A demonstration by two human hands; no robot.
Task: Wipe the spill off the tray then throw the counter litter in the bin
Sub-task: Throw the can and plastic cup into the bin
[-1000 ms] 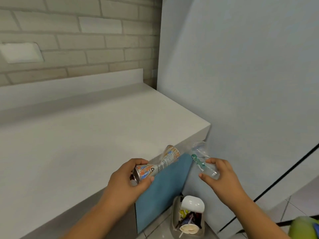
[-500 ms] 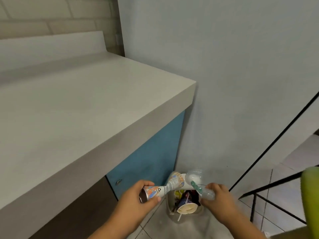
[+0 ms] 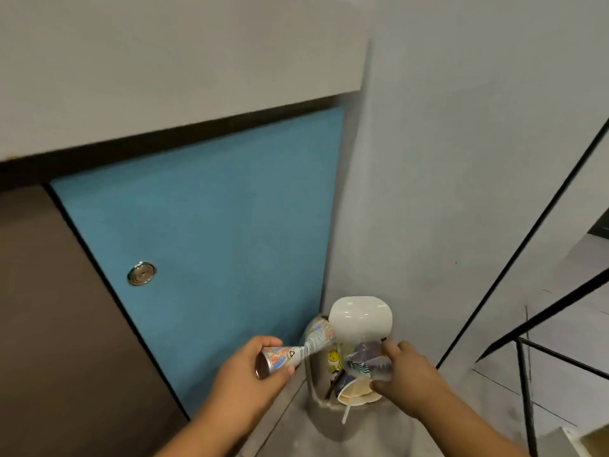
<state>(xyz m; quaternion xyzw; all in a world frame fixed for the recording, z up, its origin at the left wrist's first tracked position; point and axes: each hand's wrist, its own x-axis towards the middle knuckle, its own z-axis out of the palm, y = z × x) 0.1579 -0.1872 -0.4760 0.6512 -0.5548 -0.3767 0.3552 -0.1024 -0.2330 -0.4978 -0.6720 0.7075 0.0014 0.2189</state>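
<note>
Both hands are at the bin [image 3: 312,377], which sits on the floor in the corner between the blue cabinet door [image 3: 214,209] and the grey wall [image 3: 461,159]. Our left hand [image 3: 244,384] has its fingers wrapped round the near end of a slim printed can [image 3: 291,352]. The can is tilted, with its far end over the bin's left rim. Our right hand [image 3: 410,380] pinches a clear plastic cup with a green logo [image 3: 365,366] between thumb and fingers, right over the bin opening. The bin's white lid [image 3: 361,319] is flipped up. Inside are a paper cup with a straw [image 3: 357,392] and a yellow smiley wrapper [image 3: 333,357]. The counter edge [image 3: 164,77] is above, and the door has a round metal lock [image 3: 141,273].
</note>
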